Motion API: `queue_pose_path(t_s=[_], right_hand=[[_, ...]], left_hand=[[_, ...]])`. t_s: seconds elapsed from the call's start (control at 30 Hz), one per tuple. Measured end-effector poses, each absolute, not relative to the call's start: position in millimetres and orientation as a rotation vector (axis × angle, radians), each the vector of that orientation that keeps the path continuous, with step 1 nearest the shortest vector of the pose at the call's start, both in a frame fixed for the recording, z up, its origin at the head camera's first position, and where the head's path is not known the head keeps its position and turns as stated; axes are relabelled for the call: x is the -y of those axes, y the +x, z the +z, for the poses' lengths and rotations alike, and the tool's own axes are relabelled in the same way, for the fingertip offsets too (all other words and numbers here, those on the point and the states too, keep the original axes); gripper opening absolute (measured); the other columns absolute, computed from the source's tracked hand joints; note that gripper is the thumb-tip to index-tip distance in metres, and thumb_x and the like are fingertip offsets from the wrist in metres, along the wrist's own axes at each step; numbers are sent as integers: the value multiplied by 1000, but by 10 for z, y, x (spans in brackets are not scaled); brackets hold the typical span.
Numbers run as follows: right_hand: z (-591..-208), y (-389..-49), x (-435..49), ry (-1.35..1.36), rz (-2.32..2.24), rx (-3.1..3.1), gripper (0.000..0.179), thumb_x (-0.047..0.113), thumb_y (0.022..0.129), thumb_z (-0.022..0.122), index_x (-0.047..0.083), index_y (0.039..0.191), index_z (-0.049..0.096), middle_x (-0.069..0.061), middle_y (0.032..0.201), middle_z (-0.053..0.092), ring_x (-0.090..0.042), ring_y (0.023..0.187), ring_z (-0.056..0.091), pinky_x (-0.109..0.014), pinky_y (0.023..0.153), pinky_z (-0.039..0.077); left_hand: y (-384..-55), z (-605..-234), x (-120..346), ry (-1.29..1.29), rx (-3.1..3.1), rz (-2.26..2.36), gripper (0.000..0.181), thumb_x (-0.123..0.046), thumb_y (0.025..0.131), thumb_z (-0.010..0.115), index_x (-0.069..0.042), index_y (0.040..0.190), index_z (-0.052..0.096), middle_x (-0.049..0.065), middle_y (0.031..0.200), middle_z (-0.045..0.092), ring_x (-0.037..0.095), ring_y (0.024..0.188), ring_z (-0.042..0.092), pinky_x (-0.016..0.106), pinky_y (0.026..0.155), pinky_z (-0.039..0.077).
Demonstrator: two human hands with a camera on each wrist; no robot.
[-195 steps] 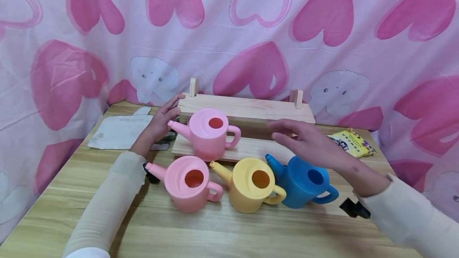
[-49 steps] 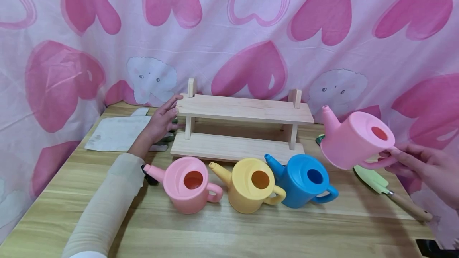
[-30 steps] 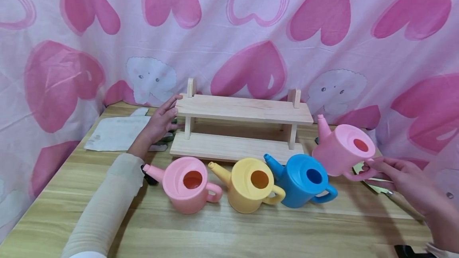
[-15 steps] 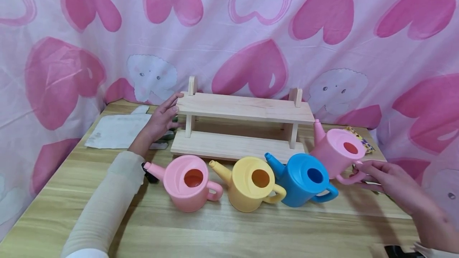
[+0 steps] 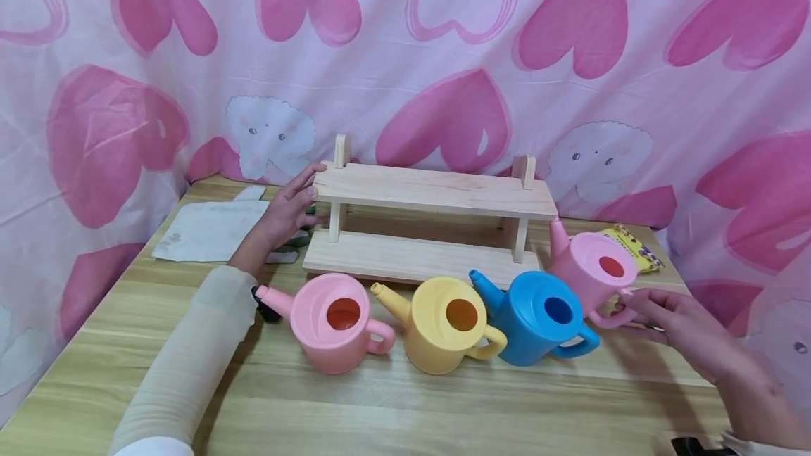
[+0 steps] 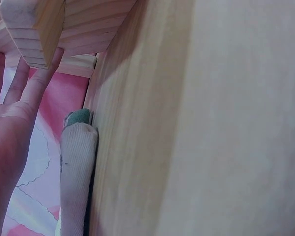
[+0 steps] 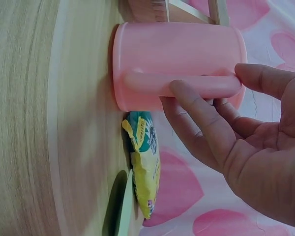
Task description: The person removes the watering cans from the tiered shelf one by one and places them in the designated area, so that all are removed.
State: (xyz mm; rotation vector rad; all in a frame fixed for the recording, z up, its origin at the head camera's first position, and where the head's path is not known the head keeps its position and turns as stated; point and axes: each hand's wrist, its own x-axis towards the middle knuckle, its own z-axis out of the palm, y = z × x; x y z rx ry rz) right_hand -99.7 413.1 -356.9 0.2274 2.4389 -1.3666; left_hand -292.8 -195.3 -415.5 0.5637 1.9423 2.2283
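My right hand (image 5: 687,333) holds the handle of a light pink watering can (image 5: 583,262) at the table's right side. In the right wrist view, thumb and fingers lie about the handle of the can (image 7: 182,49), whose base is at the tabletop. Straight fingers of my left hand (image 5: 281,220) rest against the left end of a two-tier wooden shelf (image 5: 437,188); the left wrist view shows them under a wooden edge. In front of the shelf, a salmon-pink watering can (image 5: 317,350), a yellow one (image 5: 431,354) and a blue one (image 5: 522,333) stand in a row.
A white work glove (image 5: 205,231) lies left of the shelf. Behind the held can is a yellow packet (image 5: 645,257). A green trowel blade (image 7: 124,206) shows below the packet in the right wrist view. A heart-print curtain (image 5: 443,5) hangs behind the table.
My right hand has brought the light pink can from the shelf's front out to the far right, then down and left beside the blue can. The left hand stays at the shelf.
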Motion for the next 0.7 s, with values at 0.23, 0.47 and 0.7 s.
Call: queue_pose_path(t_s=[0.23,0.47,0.7], right_hand=[[-3612,-982,-4116,159,-1403,-2432,53,27,111,48,-20,134,50,-9,115,69,-9,97,70,-33,83,60],[-3559,-973,-4097,207,-1179,-2510,60,39,110,48,-17,133,54,-15,120,67,-12,98,69,-32,83,60],[-3436,-968,-4055,186,-817,-2661,78,55,107,44,-15,141,46,-31,130,57,-42,111,59,-52,83,59]], left_hand=[[-2911,-4157,1960,562,-1948,2225,48,-25,106,52,-26,153,45,8,167,25,40,145,34,73,99,39],[-2919,-4166,1965,563,-1948,2209,47,-26,107,51,-27,154,44,7,168,24,39,146,33,73,100,38],[-2915,-4166,1943,570,-1951,2211,45,-25,107,50,-26,152,45,7,168,24,40,145,34,73,101,38]])
